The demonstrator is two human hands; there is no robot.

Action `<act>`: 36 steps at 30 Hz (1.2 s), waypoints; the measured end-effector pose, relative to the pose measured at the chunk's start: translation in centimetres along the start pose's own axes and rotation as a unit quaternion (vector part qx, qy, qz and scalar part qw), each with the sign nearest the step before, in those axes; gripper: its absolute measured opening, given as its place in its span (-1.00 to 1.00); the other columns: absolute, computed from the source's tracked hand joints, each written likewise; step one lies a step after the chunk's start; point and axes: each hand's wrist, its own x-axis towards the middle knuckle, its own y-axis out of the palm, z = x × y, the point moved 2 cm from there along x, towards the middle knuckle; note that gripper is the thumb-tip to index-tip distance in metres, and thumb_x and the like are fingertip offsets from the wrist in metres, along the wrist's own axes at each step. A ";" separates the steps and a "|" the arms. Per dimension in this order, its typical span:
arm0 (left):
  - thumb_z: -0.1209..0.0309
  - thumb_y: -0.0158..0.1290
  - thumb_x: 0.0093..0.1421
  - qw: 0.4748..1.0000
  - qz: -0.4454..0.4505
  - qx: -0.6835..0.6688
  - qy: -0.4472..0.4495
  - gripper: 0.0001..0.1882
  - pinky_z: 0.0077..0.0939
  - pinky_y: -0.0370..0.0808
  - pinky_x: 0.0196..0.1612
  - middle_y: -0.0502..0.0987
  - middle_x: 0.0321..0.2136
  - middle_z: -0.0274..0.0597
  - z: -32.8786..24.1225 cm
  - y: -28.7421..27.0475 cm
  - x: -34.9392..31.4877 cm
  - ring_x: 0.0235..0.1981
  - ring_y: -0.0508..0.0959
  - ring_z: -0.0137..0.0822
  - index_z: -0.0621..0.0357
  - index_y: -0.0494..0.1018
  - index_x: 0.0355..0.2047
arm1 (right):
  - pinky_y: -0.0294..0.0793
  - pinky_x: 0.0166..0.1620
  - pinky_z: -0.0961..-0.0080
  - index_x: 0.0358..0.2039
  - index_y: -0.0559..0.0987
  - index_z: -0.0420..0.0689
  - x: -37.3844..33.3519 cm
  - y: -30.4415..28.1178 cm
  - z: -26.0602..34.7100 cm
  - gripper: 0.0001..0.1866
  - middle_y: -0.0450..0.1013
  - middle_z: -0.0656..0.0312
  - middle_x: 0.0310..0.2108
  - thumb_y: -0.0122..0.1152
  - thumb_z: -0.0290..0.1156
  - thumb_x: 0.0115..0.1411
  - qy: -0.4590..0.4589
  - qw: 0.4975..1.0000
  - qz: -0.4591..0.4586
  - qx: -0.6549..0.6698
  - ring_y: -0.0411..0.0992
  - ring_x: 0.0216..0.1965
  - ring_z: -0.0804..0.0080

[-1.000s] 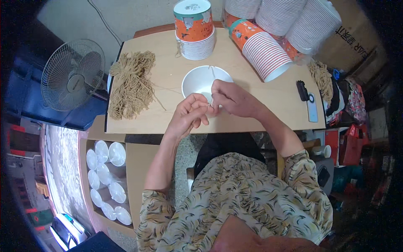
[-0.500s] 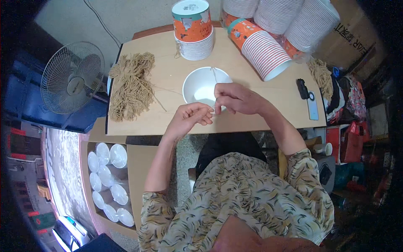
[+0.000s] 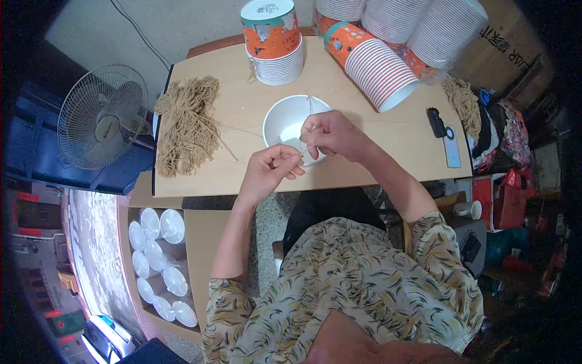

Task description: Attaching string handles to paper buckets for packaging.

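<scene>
A white paper tub (image 3: 280, 120) stands open side up near the front middle of the table. From its far rim a thin tan cord (image 3: 311, 106) runs toward my right hand (image 3: 334, 138), whose fingers are pinched on it above the tub's right side. Lower and to the left, my left hand (image 3: 270, 175) has thumb and forefinger pressed together at the tub's near rim. A thin strand shows between the two hands, and the left fingertips seem to grip its end. The fingers hide most of the near rim.
Tan cords (image 3: 187, 130) lie heaped at the table's left. Behind stand stacked orange-and-white tubs (image 3: 276, 64); another stack (image 3: 379, 70) lies tilted at right. A phone (image 3: 451, 148) rests near the right edge. A fan (image 3: 103, 118) and a carton of clear plastic cups (image 3: 154, 255) are at left.
My right hand has shifted slightly left and up, and my left hand slightly left. Both stay pinched. The whole view has tilted a little.
</scene>
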 end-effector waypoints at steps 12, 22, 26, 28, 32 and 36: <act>0.55 0.15 0.26 0.982 -0.137 0.036 0.122 -0.85 -0.80 0.46 -0.47 0.61 -0.43 -0.33 0.4 1.8 -0.1 -0.46 0.58 -0.63 0.23 0.53 -0.16 | 0.09 -0.70 0.68 -0.39 0.53 -0.21 -0.1 0.8 -1.3 -0.80 0.47 0.20 -0.66 0.25 -0.32 0.20 0.039 0.997 -0.018 0.068 0.19 -0.78 0.69; 0.61 0.18 0.21 0.948 -0.187 0.119 0.227 -0.87 -0.79 0.44 -0.52 0.56 -0.41 -0.35 1.2 2.0 -0.2 -0.52 0.54 -0.68 0.29 0.53 -0.21 | 0.12 -0.72 0.70 -0.40 0.54 -0.21 -0.1 1.1 -1.4 -0.82 0.46 0.20 -0.67 0.23 -0.35 0.20 0.051 0.995 -0.012 0.084 0.24 -0.78 0.68; 0.62 0.19 0.20 0.935 -0.195 0.134 0.265 -0.88 -0.79 0.43 -0.53 0.54 -0.43 -0.36 0.9 2.1 -0.3 -0.51 0.53 -0.69 0.30 0.53 -0.24 | 0.13 -0.71 0.70 -0.41 0.53 -0.21 0.0 1.1 -1.4 -0.84 0.46 0.21 -0.67 0.22 -0.37 0.20 0.064 0.997 -0.015 0.048 0.25 -0.77 0.68; 0.62 0.19 0.20 0.955 -0.184 0.117 0.201 -0.88 -0.77 0.44 -0.51 0.54 -0.41 -0.34 1.2 1.7 -0.4 -0.50 0.53 -0.68 0.32 0.52 -0.25 | 0.14 -0.70 0.70 -0.40 0.54 -0.21 0.1 0.9 -1.7 -0.84 0.46 0.24 -0.67 0.22 -0.37 0.19 0.067 0.997 -0.005 0.039 0.25 -0.76 0.68; 0.57 0.17 0.23 0.971 -0.170 0.034 0.168 -0.91 -0.77 0.43 -0.50 0.57 -0.43 -0.34 0.5 1.5 -0.3 -0.51 0.55 -0.65 0.28 0.54 -0.24 | 0.16 -0.69 0.70 -0.37 0.55 -0.20 0.2 0.8 -1.9 -0.84 0.44 0.29 -0.67 0.21 -0.36 0.20 0.064 0.998 0.006 0.007 0.24 -0.75 0.70; 0.50 0.15 0.27 0.989 -0.142 -0.028 0.028 -0.93 -0.78 0.39 -0.52 0.62 -0.44 -0.30 0.8 0.2 -0.2 -0.49 0.58 -0.60 0.21 0.54 -0.26 | 0.20 -0.60 0.74 -0.31 0.56 -0.19 -0.1 0.8 -1.0 -0.89 0.40 0.38 -0.62 0.17 -0.42 0.24 0.017 0.999 -0.049 -0.012 0.25 -0.67 0.75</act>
